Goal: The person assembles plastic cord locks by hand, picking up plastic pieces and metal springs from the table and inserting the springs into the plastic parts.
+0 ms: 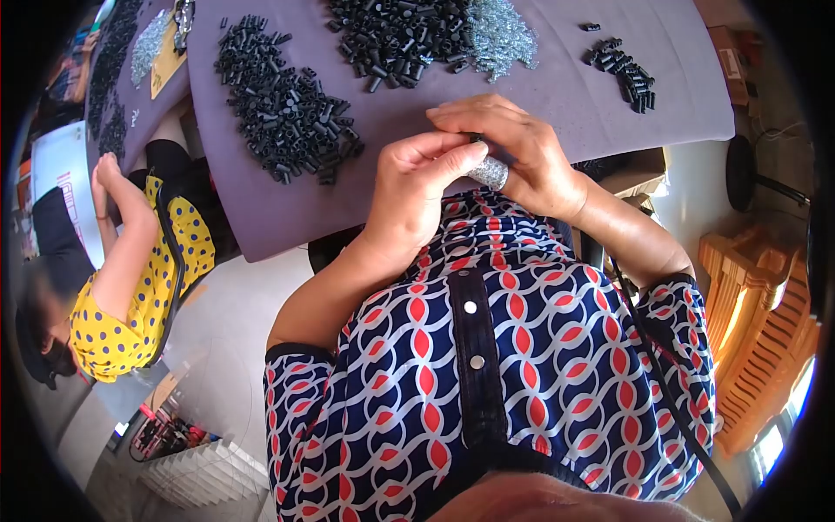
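Just over the near edge of the table, my left hand [409,184] and my right hand [526,150] meet in front of my chest. Between thumb and fingers, my left hand pinches a small black piece [476,137], of which only a bit shows. My right hand has its fingers curled over the left fingertips; what they hold is hidden. A silver, glittery wrap [489,172] covers my right thumb. Nearest to my hands lies a pile of short black cylindrical pieces [287,109].
Farther back on the grey-purple table [557,104] are a second black pile [400,39] and a heap of small clear-silvery parts [500,39]. A few black cylinders [626,74] lie at right. A co-worker in yellow [130,304] sits at left. A wooden chair [757,331] stands right.
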Motion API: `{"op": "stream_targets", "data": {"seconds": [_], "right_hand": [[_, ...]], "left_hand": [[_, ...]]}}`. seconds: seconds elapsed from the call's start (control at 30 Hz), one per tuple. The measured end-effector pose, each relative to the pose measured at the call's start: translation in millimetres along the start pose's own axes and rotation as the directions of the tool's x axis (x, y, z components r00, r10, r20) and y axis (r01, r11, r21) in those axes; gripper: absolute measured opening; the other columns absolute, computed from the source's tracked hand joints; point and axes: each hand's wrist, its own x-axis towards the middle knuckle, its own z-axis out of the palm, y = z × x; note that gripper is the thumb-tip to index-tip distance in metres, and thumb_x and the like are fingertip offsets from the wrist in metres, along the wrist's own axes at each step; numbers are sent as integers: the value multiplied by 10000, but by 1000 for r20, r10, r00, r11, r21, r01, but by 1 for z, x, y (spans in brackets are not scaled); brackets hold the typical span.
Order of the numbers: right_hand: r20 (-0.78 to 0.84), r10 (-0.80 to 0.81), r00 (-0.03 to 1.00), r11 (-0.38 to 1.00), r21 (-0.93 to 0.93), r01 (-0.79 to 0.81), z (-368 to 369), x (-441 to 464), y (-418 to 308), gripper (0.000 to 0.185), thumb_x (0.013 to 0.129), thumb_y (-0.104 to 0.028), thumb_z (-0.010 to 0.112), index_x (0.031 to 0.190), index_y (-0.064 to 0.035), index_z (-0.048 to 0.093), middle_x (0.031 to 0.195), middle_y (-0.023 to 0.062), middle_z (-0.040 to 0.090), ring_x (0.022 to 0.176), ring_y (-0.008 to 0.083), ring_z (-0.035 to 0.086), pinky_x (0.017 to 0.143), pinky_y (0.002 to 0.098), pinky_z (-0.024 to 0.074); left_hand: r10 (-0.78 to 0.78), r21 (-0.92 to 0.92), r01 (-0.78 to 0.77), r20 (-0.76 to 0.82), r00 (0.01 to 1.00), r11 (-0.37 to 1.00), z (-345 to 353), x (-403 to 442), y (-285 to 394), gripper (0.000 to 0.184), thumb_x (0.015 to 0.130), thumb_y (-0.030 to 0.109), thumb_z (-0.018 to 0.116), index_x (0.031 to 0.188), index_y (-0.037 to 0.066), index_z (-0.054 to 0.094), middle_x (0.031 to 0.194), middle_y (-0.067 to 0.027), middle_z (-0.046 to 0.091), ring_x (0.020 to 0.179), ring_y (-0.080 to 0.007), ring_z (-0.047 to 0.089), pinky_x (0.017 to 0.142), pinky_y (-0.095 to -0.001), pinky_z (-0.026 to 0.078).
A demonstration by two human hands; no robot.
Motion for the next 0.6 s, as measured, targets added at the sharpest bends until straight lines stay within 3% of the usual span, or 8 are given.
{"op": "stream_targets", "data": {"seconds": [0.03,0.27,0.37,0.47,0.5,0.57,0.6], "right_hand": [[-16,19,1000,1000,-3,-19,1,0,-3,412,820,-40,665,1221,37,616,1263,190,642,1194,361,597,1021,434,462],[-81,10,997,994,-104,-19,5,-11,-2,449,784,-4,692,1227,4,620,1263,168,649,1255,363,569,1035,432,469],[-119,72,990,997,-26,-75,3,-4,-4,488,789,11,701,1270,-14,620,1277,138,652,1263,332,566,1021,407,478],[-119,99,988,991,99,-87,3,-2,-8,509,792,28,695,1293,-29,621,1294,114,649,1271,316,556,1001,386,485],[-51,129,990,982,145,-121,0,-4,-9,487,858,-43,661,1335,3,574,1363,154,606,1329,326,509,1104,431,402],[-45,139,989,976,176,-129,-1,-5,-8,474,869,-57,657,1333,0,578,1363,154,606,1326,326,511,1103,428,403],[-30,139,990,970,207,-130,-1,-6,-8,461,881,-72,654,1331,-2,582,1364,154,606,1324,327,512,1102,425,403]], "left_hand": [[4,-84,-5,-11,1000,996,2,-1,-1,134,909,35,680,1002,-54,716,907,-62,706,813,-109,657,783,-228,517],[21,-56,-21,1,1000,998,3,2,-12,114,912,33,680,986,-49,710,904,-53,701,812,-93,646,776,-229,518],[25,-14,-24,49,999,1000,1,7,0,143,942,79,664,1011,-41,701,935,-60,702,831,-107,655,790,-238,528],[-39,-110,55,145,989,992,-2,6,8,284,1019,182,564,1112,-71,655,1062,-114,691,930,-164,676,869,-296,543],[-47,-106,63,149,988,992,-3,5,10,284,1019,182,564,1112,-71,655,1062,-114,691,930,-164,676,869,-296,543],[3,-74,11,186,983,997,-4,-1,11,343,1047,200,497,1163,-97,624,1122,-167,668,1028,-245,649,952,-388,496],[-25,-62,36,174,984,997,-3,-3,12,308,1030,164,524,1154,-97,631,1119,-168,673,1038,-253,647,965,-394,487]]}}
